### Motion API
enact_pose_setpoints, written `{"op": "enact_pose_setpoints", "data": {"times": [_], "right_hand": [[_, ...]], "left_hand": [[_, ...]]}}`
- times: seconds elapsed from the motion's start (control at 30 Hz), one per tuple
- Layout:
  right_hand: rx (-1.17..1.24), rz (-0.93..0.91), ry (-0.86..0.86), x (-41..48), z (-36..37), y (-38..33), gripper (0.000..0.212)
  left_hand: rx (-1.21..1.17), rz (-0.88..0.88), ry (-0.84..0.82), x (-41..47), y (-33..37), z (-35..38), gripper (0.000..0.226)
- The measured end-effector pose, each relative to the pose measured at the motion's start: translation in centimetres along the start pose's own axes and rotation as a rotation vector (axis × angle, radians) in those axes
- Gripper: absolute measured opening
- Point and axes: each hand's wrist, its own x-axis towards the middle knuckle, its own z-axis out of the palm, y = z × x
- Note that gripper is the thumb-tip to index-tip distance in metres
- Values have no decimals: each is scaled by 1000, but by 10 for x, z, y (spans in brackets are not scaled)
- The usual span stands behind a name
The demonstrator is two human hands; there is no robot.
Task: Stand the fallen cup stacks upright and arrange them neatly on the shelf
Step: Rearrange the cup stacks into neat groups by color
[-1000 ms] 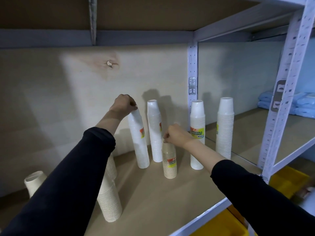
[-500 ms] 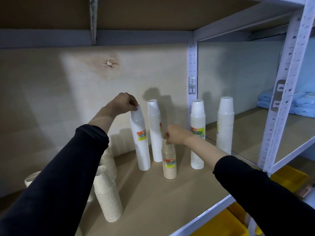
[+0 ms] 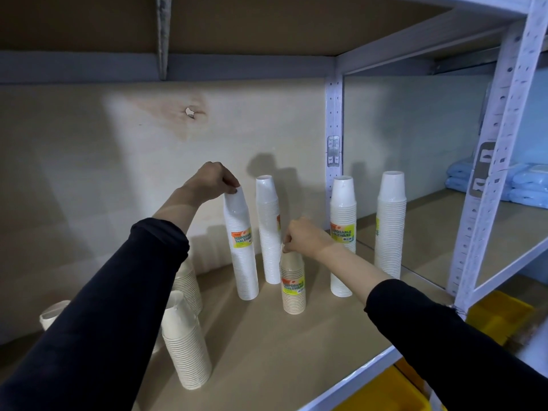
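Atop tall stack (image 3: 241,256), pinch of left hand (image 3: 212,180); atop short stack (image 3: 293,292), right hand (image 3: 305,236).

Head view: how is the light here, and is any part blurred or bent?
Head view: a bright patch lies on the back panel, with the left side dim; the tall white stack throws a soft shadow on that panel; the front post at the right looks slanted from the wide lens; the lower right corner is blurred.

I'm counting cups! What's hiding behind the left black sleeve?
A beige cup stack peeks out beside the left sleeve; a second stack's end shows on its other side. The sleeve covers the rest.
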Motion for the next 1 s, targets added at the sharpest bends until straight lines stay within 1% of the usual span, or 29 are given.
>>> {"op": "enact_pose_setpoints", "data": {"times": [0.13, 0.33, 0.4, 0.5, 0.63, 0.77, 0.87, 1.0], "right_hand": [[-38, 15, 20, 2, 4, -2, 31], [33, 49, 1, 0, -2, -2, 29], [23, 65, 24, -3, -11, 1, 29], [-14, 51, 110, -6, -32, 8, 22], [-10, 33, 284, -14, -76, 18, 23], [-33, 73, 376, -26, -117, 35, 23], [-102, 96, 362, -33, -135, 53, 25], [-195, 172, 334, -37, -149, 75, 29]], "left_hand": [[-17, 13, -12, -1, -3, -1, 25], [24, 57, -47, 0, 0, 1, 21], [50, 60, -47, 1, 2, 2, 21], [73, 55, -28, 6, 9, 4, 22], [89, 72, 34, 13, 24, 10, 25], [104, 112, 57, 18, 38, 15, 29], [104, 100, 64, 22, 46, 21, 31], [99, 56, 82, 29, 54, 28, 34]]}}
